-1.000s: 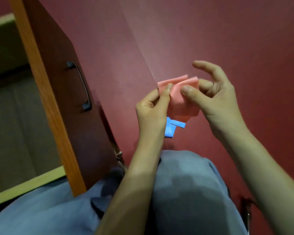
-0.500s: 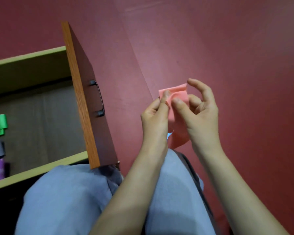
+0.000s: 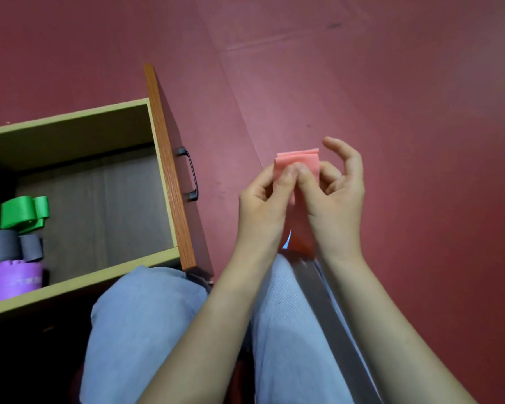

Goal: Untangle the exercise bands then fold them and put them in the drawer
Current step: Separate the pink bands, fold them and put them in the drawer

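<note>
Drawer (image 3: 70, 115): open, well left of the grip; green band (image 3: 24, 212), grey band (image 3: 3, 246) and purple band (image 3: 12, 279) inside, the last two cut off by the frame edge.
Hands: left hand (image 3: 263, 205) and right hand (image 3: 336, 199) both pinch the pink band (image 3: 298, 160), thumbs touching.
Pink band: folded, lower end hanging below the grip.
Blue sliver (image 3: 287, 242): behind that end, mostly hidden.

1. To our left stands the open drawer (image 3: 70, 115); folded bands (image 3: 21, 212) lie in its left part.
2. Right of its handle (image 3: 192, 177), our left hand (image 3: 263, 209) and right hand (image 3: 336, 201) hold one band (image 3: 299, 159) together.
</note>
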A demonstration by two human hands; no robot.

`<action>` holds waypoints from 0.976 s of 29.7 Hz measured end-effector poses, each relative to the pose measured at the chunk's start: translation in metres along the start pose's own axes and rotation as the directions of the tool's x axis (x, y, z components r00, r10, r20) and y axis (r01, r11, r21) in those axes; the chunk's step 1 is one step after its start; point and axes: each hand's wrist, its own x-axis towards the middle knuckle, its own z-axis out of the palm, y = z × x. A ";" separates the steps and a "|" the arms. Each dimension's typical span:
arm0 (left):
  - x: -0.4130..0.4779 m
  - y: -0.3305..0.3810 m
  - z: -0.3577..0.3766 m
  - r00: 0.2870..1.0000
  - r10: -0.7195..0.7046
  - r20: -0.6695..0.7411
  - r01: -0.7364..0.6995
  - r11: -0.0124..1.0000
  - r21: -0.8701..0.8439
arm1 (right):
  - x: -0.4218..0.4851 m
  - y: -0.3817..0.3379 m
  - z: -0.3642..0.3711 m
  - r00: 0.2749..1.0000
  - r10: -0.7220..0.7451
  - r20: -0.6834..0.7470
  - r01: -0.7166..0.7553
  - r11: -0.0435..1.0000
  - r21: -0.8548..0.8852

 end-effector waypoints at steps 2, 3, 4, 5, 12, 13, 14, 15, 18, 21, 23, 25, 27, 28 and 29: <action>0.001 0.000 -0.001 0.999 0.014 -0.031 -0.015 1.000 -0.005 | 0.000 -0.003 0.003 1.000 0.004 0.018 -0.005 1.000 0.013; 0.002 0.001 -0.002 0.999 0.013 -0.050 -0.014 1.000 -0.006 | 0.000 -0.006 0.004 0.999 0.008 0.033 -0.009 1.000 0.024; 0.003 0.003 -0.001 0.998 0.004 -0.060 -0.004 1.000 -0.008 | 0.001 -0.008 0.004 0.998 0.008 0.054 -0.010 0.999 0.037; 0.003 0.006 -0.001 0.998 -0.005 -0.064 0.004 1.000 -0.023 | 0.001 -0.010 0.004 0.997 0.003 0.081 -0.006 0.999 0.042; 0.016 0.027 0.003 0.997 0.019 -0.076 -0.032 0.984 -0.178 | 0.002 0.001 -0.015 0.987 0.049 0.154 -0.036 0.995 -0.088; 0.016 0.028 0.003 0.997 0.024 -0.073 -0.035 0.986 -0.160 | 0.001 0.005 -0.017 0.982 0.066 0.179 -0.041 0.989 -0.142; 0.017 0.028 0.003 0.997 0.024 -0.069 -0.033 0.989 -0.143 | 0.000 0.009 -0.019 0.973 0.087 0.212 -0.045 0.980 -0.195; 0.018 0.028 0.003 0.997 0.019 -0.070 -0.029 0.991 -0.131 | -0.001 0.013 -0.021 0.964 0.112 0.243 -0.051 0.969 -0.244; 0.020 0.027 0.003 0.996 0.027 -0.084 -0.037 0.993 -0.111 | -0.001 0.022 -0.024 0.948 0.167 0.271 -0.077 0.946 -0.316; 0.021 0.027 0.003 0.996 0.034 -0.085 -0.042 0.995 -0.094 | 0.001 0.026 -0.028 0.947 0.193 0.255 -0.095 0.931 -0.352; 0.024 0.027 0.003 0.997 0.032 -0.071 -0.038 0.996 -0.086 | 0.002 0.026 -0.028 0.947 0.206 0.247 -0.118 0.936 -0.332; 0.027 0.027 0.005 0.998 0.031 -0.060 -0.035 0.997 -0.067 | 0.005 0.027 -0.030 0.946 0.221 0.238 -0.152 0.949 -0.276; 0.030 0.028 0.006 0.997 0.029 -0.065 -0.033 0.998 -0.059 | 0.008 0.029 -0.031 0.940 0.239 0.245 -0.186 0.957 -0.222; 0.031 0.028 0.007 0.997 0.028 -0.067 -0.032 0.998 -0.055 | 0.009 0.031 -0.031 0.936 0.249 0.248 -0.198 0.957 -0.212; 0.033 0.028 0.007 0.997 0.030 -0.066 -0.033 0.998 -0.047 | 0.009 0.033 -0.031 0.934 0.258 0.248 -0.208 0.955 -0.210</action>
